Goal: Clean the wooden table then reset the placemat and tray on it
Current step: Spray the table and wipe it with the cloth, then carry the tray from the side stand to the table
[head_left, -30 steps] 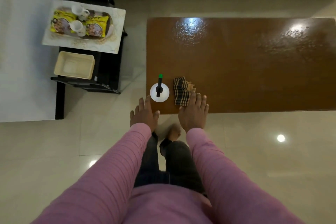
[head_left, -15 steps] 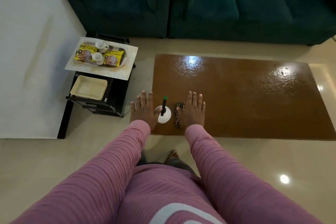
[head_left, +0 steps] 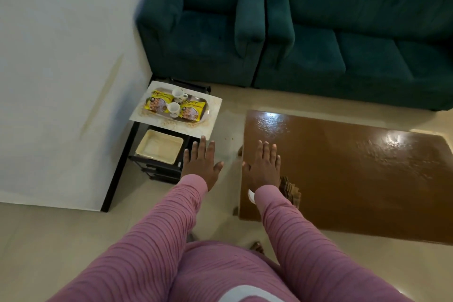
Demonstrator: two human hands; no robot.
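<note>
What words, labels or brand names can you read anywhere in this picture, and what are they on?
None can be read.
The left yellow packet on the tray: dark print, too blurred to read.
The right yellow packet: dark print, too blurred to read.
The cups: small marks, too small to tell.
Nothing else shows text.

The placemat [head_left: 213,116] lies on top of the rack [head_left: 159,172], which stands left of the wooden table [head_left: 348,174]. On the placemat sits the tray [head_left: 198,100], with 2 cups [head_left: 178,94] and 2 packets [head_left: 157,103] in it. A bin [head_left: 159,146] sits on the shelf below. An armchair [head_left: 203,39] and a sofa [head_left: 355,44] stand side by side behind. A folded cloth [head_left: 290,190] lies near the table's near left corner.
</note>
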